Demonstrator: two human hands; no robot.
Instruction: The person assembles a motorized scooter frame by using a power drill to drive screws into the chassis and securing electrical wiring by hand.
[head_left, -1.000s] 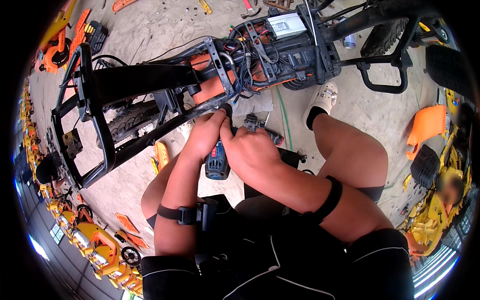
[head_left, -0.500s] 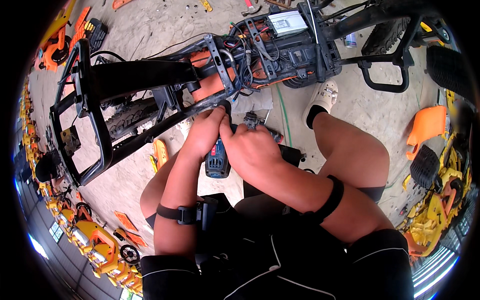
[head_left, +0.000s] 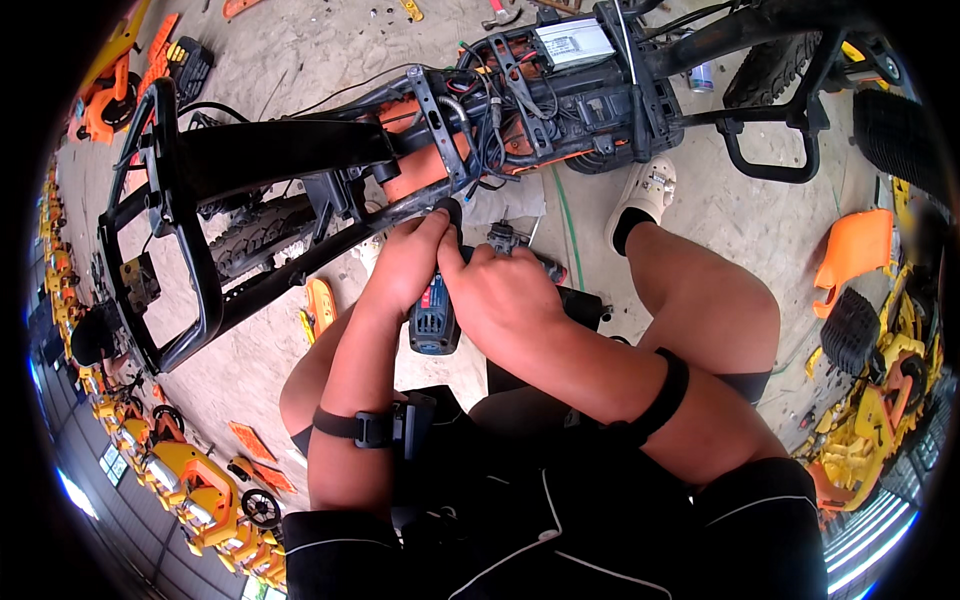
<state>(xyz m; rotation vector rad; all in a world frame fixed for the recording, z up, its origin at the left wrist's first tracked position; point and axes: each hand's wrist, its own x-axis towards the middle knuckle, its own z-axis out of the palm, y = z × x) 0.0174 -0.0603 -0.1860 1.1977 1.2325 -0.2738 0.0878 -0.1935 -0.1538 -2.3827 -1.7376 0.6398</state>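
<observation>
1. The power tool (head_left: 434,322) sits between the person's knees, just beside the near rail of the black vehicle frame (head_left: 275,165). Its vented blue-and-black back end faces the person and its dark nose points at the rail, which lets both hands reach it with the arms bent.

2. The left hand (head_left: 398,262) is closed round the front part of the tool, thumb along its upper side, probably to steady the nose where it would wander most.

3. The right hand (head_left: 505,295) grips the tool from the other side, index finger laid along the body; the remaining fingertips are hidden. Holding from both sides likely shares the weight and resists twisting.

4. Whether the nose touches the rail cannot be told (the thumbs cover that spot).

5. Just beyond the right hand is a grey metal piece (head_left: 507,238), near a pale cloth (head_left: 510,208) that may be there to keep small things off the dusty floor (head_left: 598,235).

6. The frame lies across the view, its cables (head_left: 488,140) and silver box (head_left: 576,46) uncovered, presumably for easy access.

7. A hammer (head_left: 500,14) lies on the floor past the frame, well apart from the hands.
</observation>
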